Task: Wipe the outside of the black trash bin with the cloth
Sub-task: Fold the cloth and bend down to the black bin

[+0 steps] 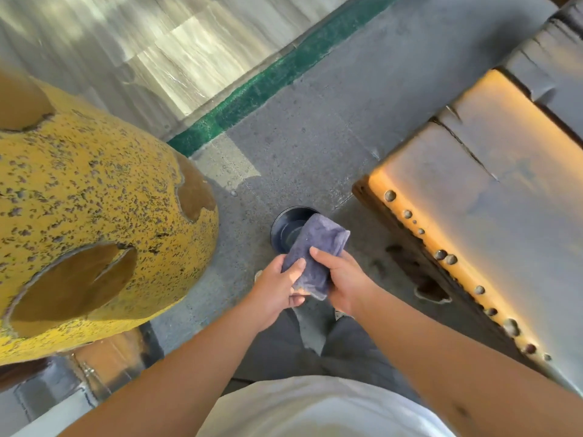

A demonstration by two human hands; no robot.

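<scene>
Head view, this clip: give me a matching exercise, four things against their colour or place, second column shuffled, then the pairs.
Things:
1. cloth
2. bin
3. dome
4. bench

Descriptions:
A. yellow, speckled, with round holes, at left
B. black, round, open-topped, on the floor ahead of the hands
C. purple-grey, folded, held in both hands
D. orange-edged with a row of studs, at right

Pairs: 1-C, 2-B, 3-A, 4-D
</scene>
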